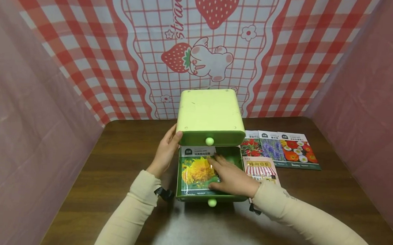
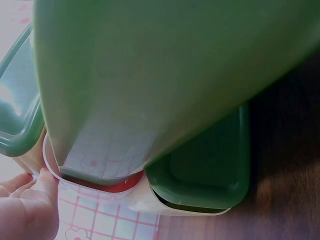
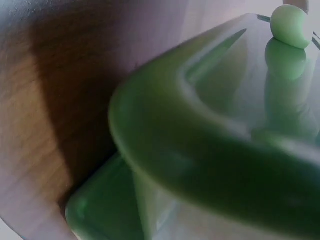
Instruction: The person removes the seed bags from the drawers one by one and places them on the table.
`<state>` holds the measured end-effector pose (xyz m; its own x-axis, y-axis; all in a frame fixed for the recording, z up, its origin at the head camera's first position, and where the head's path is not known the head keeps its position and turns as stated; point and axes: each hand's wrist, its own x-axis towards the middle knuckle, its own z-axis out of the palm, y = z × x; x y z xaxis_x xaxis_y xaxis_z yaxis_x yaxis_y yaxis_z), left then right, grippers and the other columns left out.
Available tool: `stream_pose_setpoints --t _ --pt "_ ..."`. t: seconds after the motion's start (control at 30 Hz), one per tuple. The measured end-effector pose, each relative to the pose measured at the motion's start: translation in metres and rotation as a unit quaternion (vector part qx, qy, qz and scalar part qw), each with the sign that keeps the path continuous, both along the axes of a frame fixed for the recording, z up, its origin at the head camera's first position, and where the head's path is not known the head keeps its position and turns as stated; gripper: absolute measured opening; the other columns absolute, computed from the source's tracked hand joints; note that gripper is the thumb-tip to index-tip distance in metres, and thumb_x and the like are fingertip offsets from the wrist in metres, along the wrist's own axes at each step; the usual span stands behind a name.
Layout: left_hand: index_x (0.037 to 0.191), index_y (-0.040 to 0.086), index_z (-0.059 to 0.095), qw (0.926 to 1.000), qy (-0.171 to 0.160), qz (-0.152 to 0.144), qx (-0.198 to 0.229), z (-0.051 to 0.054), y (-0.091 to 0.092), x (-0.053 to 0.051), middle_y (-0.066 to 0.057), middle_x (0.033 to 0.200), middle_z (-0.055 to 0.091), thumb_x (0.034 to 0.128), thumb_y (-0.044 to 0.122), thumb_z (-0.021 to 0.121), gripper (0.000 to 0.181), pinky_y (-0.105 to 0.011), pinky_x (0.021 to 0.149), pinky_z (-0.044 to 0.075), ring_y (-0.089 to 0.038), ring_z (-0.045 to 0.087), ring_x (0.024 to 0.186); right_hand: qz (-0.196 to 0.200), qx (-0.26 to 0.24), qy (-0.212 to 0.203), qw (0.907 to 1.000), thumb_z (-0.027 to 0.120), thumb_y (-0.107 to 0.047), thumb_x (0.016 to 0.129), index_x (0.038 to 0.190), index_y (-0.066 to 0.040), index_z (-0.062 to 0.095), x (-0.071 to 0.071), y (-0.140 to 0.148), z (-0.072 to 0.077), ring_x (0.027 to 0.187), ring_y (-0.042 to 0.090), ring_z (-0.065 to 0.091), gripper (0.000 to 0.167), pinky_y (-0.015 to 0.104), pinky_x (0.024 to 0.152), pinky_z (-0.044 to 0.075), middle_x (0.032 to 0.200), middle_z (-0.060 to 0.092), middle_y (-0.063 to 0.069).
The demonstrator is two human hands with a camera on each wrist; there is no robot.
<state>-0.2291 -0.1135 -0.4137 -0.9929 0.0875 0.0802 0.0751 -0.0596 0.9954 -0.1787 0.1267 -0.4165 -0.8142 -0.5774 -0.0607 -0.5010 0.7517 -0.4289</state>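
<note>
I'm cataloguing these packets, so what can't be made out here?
Head view: right part of the yellow-flower packet, behind the right hand.
Head view: lower part of the pink packet, behind the right sleeve.
Left wrist view: part of the left hand, cut off by the left edge.

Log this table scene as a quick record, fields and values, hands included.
Cabinet: pale yellow-green; top drawer closed
Open drawer: pulled out below it
Drawer contents: yellow-flower packet
Left hand: against cabinet's left side
Right hand: inside drawer, fingers over packet's right side
On table, right of cabinet: pink packet; behind it, red-flower packet, purple-flower packet, mixed-flower packet
</note>
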Motion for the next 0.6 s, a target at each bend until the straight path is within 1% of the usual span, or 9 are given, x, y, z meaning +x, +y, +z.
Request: stream_pose_setpoints --t 0.2,0.43,0.53,0.6 --pt "0.154 0.019 0.032 1.0 0.0 0.003 0.0 0.0004 0.0005 -0.0003 -0.008 0.157 0.036 0.1021 0.035 0.051 0.057 -0.051 0.116 0.035 -0.028 0.043 0.135 -0.03 -0.054 -0.003 0.9981 0.07 -0.035 0.089 0.151 -0.004 0.034 -0.0006 -0.0017 -0.0004 0.141 0.044 0.036 0.078 0.059 0.111 0.037 0.154 0.034 0.026" --pt "0.154 0.02 0.031 1.0 0.001 0.001 -0.004 0.0002 0.0002 -0.0006 -0.007 0.159 0.032 0.1022 0.036 0.051 0.058 -0.052 0.117 0.033 -0.03 0.04 0.14 -0.066 -0.116 -0.008 0.991 0.069 -0.027 0.091 0.149 -0.002 0.037 0.0016 -0.0007 0.0026 0.133 0.039 0.049 0.071 0.053 0.109 0.042 0.15 0.043 0.02" --pt "0.154 0.019 0.031 1.0 0.001 0.001 -0.004 0.0 0.0002 -0.0006 -0.008 0.159 0.032 0.1024 0.035 0.05 0.058 -0.052 0.117 0.032 -0.03 0.039 0.141 -0.084 -0.141 -0.034 0.9859 0.067 -0.026 0.092 0.15 -0.004 0.037 0.0023 -0.0009 0.0031 0.128 0.037 0.053 0.069 0.052 0.105 0.046 0.15 0.045 0.019" --pt "0.154 0.019 0.031 1.0 0.0 0.003 -0.004 0.0 0.0003 -0.0006 -0.008 0.158 0.033 0.1024 0.035 0.05 0.058 -0.051 0.117 0.032 -0.029 0.04 0.14 -0.095 -0.174 -0.067 0.9779 0.066 -0.024 0.093 0.151 -0.004 0.034 0.0028 -0.0012 0.0032 0.127 0.038 0.054 0.069 0.05 0.101 0.05 0.151 0.042 0.02"
